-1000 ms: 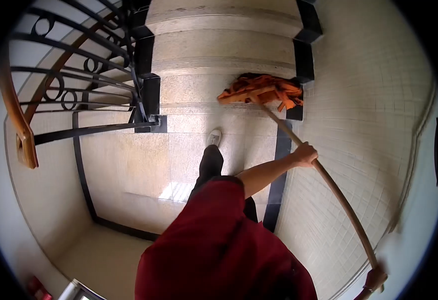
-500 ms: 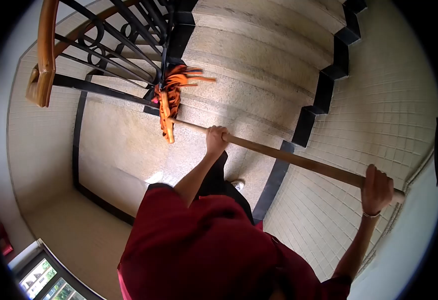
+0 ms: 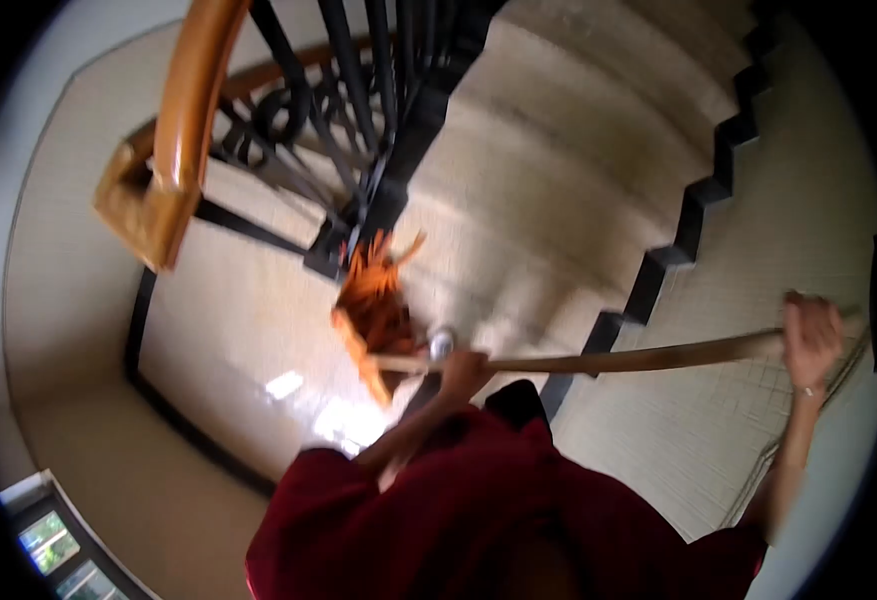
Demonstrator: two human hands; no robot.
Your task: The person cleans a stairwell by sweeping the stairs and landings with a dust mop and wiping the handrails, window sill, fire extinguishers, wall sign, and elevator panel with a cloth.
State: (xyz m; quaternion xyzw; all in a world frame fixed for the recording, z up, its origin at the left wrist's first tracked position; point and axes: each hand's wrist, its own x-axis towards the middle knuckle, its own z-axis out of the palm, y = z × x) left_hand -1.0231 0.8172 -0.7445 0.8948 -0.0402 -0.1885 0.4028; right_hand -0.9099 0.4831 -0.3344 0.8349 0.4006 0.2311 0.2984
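Left hand [image 3: 466, 375] and right hand [image 3: 813, 335] are gripping the mop handle [image 3: 638, 358] well apart, a spacing that should be helping the left hand steer. Just beyond the left hand, the orange mop head [image 3: 370, 300] is showing against the floor [image 3: 218, 300], contact unclear.

Orange mop head [image 3: 366, 325], strips [image 3: 378, 268] splayed, blurred, apparently on pale floor [image 3: 223, 300]; wooden handle [image 3: 638, 358] stretching toward view's right.

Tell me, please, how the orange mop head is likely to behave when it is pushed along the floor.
The mop head is probably floppy, since its loose strips splay apart at one end. It may slide readily, as the floor looks smooth and shiny. Whether it is wet and heavy, I cannot tell.
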